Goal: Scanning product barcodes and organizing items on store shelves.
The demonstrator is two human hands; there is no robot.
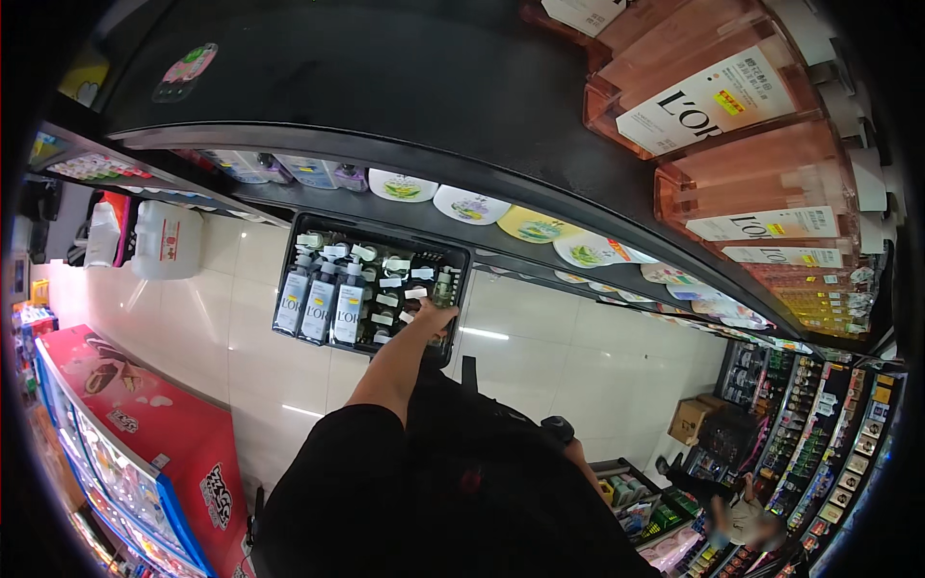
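A black crate (466, 289) full of bottles sits below the shelf edge. My left hand (436, 314) reaches into its right side, fingers closed around a dark bottle (442, 288) that they partly hide. At the crate's left stand pump bottles with white labels (317, 313). Between them and my hand are several dark containers with white tags (389, 283). My right hand (576, 455) shows only in part beside my black clothing. It is closed at a black object (556, 430) whose kind I cannot make out.
Overhead, a black shelf (385, 67) holds pink bottles (713, 106); white and yellow bottles (472, 205) line the shelf below. A red display case (145, 414) is at left, a white jug (169, 239) behind it. At lower right are a filled basket (636, 501) and another person (747, 515).
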